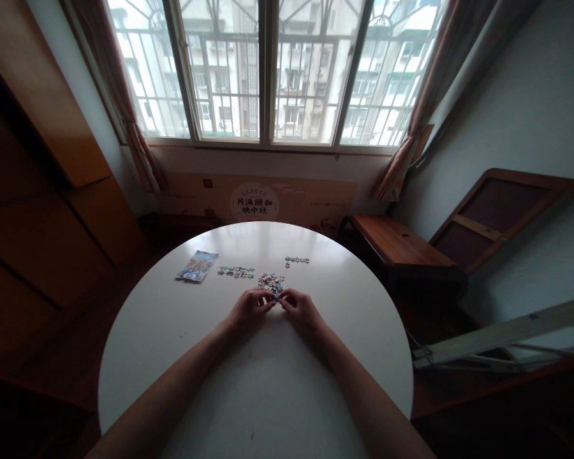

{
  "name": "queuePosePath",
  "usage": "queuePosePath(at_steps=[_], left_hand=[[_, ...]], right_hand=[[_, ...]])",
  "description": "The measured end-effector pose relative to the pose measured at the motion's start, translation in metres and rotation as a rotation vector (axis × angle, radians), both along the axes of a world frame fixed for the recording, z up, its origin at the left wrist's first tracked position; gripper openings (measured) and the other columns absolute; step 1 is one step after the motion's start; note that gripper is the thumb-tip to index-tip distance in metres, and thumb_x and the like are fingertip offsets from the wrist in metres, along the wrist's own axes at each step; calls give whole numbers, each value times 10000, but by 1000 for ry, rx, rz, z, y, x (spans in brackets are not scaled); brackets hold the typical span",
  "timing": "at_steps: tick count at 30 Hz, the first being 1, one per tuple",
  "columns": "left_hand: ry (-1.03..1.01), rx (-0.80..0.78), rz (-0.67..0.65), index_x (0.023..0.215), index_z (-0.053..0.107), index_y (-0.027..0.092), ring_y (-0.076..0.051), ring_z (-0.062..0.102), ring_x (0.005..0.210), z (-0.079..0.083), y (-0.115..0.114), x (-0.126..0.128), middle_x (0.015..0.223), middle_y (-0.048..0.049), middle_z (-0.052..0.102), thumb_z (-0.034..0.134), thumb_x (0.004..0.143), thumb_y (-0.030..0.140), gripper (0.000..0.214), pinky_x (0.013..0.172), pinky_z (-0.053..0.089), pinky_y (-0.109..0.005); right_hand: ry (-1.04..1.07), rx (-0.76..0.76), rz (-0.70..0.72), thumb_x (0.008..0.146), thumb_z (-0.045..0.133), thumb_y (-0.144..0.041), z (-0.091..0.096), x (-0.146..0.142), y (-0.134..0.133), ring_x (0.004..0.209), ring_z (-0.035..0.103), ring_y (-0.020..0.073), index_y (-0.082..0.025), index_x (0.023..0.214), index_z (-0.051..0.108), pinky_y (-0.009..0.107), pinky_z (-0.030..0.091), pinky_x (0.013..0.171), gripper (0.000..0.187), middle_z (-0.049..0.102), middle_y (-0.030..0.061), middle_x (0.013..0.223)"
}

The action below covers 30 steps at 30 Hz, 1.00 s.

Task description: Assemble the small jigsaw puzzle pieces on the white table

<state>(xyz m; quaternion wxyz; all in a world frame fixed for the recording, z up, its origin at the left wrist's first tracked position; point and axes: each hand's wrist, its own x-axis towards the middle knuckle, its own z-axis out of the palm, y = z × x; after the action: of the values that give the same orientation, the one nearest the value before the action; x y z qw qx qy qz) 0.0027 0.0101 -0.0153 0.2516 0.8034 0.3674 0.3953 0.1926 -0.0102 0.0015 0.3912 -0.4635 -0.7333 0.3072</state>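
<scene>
My left hand [249, 307] and my right hand [300, 309] meet over the round white table [172, 331], fingertips pinched together on small jigsaw pieces [277, 296] between them. Just beyond my fingers lies a loose heap of puzzle pieces [271, 280]. A joined strip of pieces [236, 272] lies to the left of the heap, and a smaller joined cluster [296, 260] sits farther back on the right. A colourful picture card or puzzle packet [198, 265] lies flat at the left.
A dark wooden bench [395, 245] stands to the right of the table, with a folded wooden frame [502, 213] leaning on the wall. A printed cardboard sheet [256, 201] stands under the barred window. Wooden cabinets [52, 191] fill the left side.
</scene>
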Motion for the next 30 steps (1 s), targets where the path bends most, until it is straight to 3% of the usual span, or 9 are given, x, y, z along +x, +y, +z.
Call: queuePosePath(at_steps=[16, 30], left_hand=[[35, -1, -5, 900, 699, 154, -85, 541, 600, 5, -4, 1, 755, -24, 661, 600, 781, 187, 159, 564, 443, -181], [41, -22, -22, 921, 701, 152, -89, 530, 591, 9, -6, 2, 735, -22, 654, 573, 802, 203, 183, 567, 438, -186]], right_hand=[[-63, 25, 9, 792, 554, -232, -1, -1, -2, 659, 553, 132, -142, 823, 661, 223, 408, 612, 143, 645, 19, 718], [-76, 22, 22, 797, 554, -240, -2, 0, -1, 660, 552, 137, -141, 831, 667, 232, 412, 622, 154, 647, 25, 728]])
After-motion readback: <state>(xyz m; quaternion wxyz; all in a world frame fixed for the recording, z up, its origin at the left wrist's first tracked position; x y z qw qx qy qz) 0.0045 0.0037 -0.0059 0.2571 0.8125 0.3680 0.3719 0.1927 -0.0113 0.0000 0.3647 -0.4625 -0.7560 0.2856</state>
